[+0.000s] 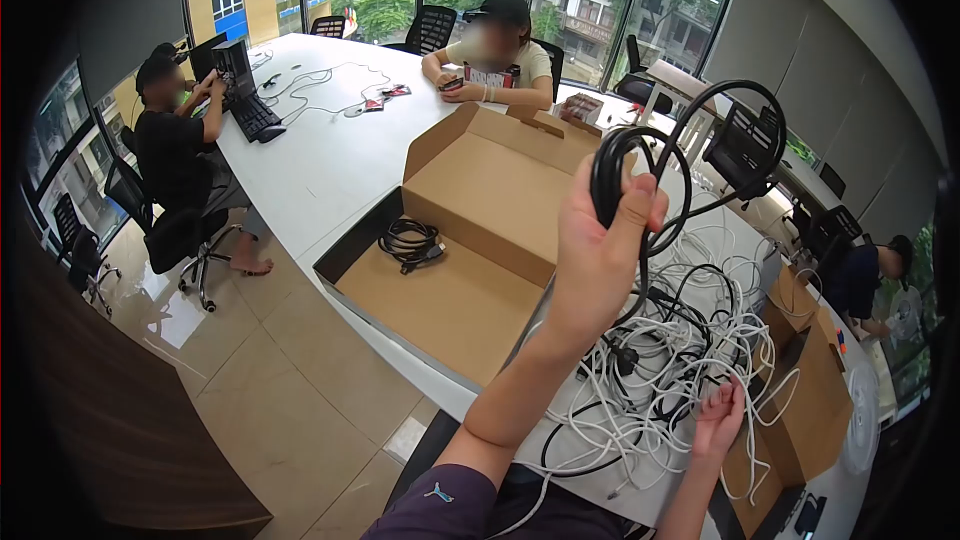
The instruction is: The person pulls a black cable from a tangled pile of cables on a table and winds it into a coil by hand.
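Note:
My left hand (622, 220), raised above the table, is wrapped round a black cable (607, 178) gathered in loops. Part of that cable arcs out to the right and hangs down toward the pile. Lower right, my right hand (718, 415) lies palm up beside a tangle of white cables (640, 395), its fingers loosely curled; whether a strand is between them is unclear. Black cables are mixed into the tangle. An open cardboard box (450, 300) stands left of my left hand, with a coiled black cable (410, 243) inside near its back left corner.
Another open cardboard box (800, 390) stands right of the tangle. Across the white table (320, 155) a person (500, 60) holds a small dark object. At the left, another person (175, 140) handles equipment near a keyboard (255, 118). A third person (875, 280) is far right.

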### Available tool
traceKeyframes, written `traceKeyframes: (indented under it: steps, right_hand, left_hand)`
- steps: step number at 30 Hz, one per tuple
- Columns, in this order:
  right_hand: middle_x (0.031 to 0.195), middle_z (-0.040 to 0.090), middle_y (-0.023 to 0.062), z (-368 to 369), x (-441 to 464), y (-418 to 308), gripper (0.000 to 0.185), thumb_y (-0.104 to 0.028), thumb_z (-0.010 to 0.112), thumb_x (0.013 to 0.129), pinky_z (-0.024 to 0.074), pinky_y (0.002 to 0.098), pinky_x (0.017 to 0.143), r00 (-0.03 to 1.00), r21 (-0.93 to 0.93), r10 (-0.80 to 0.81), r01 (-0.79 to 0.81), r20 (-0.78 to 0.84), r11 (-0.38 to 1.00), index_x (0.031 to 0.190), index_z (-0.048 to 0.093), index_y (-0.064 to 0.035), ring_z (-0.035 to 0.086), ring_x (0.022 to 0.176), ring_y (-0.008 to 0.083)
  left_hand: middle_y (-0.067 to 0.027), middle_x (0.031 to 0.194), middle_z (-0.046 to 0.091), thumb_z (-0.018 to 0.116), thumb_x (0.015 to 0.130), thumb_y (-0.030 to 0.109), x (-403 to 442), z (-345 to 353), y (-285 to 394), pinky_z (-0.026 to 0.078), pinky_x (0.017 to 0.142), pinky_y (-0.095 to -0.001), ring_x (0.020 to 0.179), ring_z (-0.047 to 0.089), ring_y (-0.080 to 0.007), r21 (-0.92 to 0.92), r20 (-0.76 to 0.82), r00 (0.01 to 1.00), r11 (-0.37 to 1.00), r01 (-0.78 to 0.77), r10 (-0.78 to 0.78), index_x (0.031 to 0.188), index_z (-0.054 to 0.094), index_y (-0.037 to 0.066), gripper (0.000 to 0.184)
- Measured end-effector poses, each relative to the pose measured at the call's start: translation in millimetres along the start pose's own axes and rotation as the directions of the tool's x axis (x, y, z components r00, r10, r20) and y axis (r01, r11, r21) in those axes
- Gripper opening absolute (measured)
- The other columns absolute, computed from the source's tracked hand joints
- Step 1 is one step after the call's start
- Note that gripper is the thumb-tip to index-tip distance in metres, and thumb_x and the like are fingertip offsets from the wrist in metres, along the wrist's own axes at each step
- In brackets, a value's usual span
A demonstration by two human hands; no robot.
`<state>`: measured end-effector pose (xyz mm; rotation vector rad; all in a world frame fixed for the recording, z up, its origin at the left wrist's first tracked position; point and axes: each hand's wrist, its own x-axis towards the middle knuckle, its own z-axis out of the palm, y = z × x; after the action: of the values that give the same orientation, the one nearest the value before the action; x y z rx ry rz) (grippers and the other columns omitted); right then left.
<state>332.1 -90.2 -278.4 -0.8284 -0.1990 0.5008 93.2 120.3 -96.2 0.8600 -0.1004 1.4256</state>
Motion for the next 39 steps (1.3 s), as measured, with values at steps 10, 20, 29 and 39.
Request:
traceKeyframes:
  steps: [10,20,29,39]
  right_hand:
    - [0.075,0.066,0.0100,53,-115,-41,0.023,-0.004,0.059,0.086,0.0480,0.0285,0.058,0.488,-0.737,0.601,0.617,0.634,0.277,0.108,0.066,-0.0010,0.062,0.065,0.0184]
    - [0.121,0.056,0.0154,159,-57,-78,0.056,-0.032,0.054,0.096,0.0459,0.0275,0.083,0.718,-0.259,-0.331,0.578,0.612,0.774,0.136,0.041,0.0057,0.056,0.105,0.0182]
    - [0.094,0.060,0.0076,169,-11,-88,0.024,-0.025,0.043,0.102,0.0435,0.0327,0.084,0.823,0.027,-0.184,0.201,0.538,0.979,0.105,0.053,-0.0035,0.056,0.093,0.0170]
    - [0.051,0.027,-0.0061,135,26,-94,0.022,-0.026,0.036,0.102,0.0303,0.0210,0.038,0.762,-0.467,0.240,0.092,0.602,0.880,0.097,0.048,-0.0085,0.025,0.041,0.0040]
  left_hand:
    - [0.0013,0.074,0.049,0.057,0.097,0.017,4,12,-41,0.037,0.062,-0.0191,0.069,0.047,-0.0053,0.153,0.158,0.985,0.987,0.046,-0.070,0.096,0.048,0.004,0.016]
    - [0.0001,0.074,0.053,0.058,0.096,0.015,-30,35,-46,0.042,0.064,-0.0204,0.070,0.050,-0.0053,0.417,0.397,0.845,0.891,0.181,-0.358,0.096,0.046,0.004,0.016]
    - [-0.0052,0.082,0.064,0.058,0.095,0.017,-29,47,-39,0.044,0.068,-0.0234,0.074,0.055,-0.0079,0.635,0.487,0.699,0.762,0.127,-0.523,0.100,0.049,0.000,0.020]
    - [0.0040,0.064,0.044,0.053,0.099,0.028,-4,21,-34,0.031,0.048,-0.0182,0.055,0.040,-0.0029,0.361,0.096,0.977,0.921,0.146,-0.193,0.102,0.049,0.004,0.025]
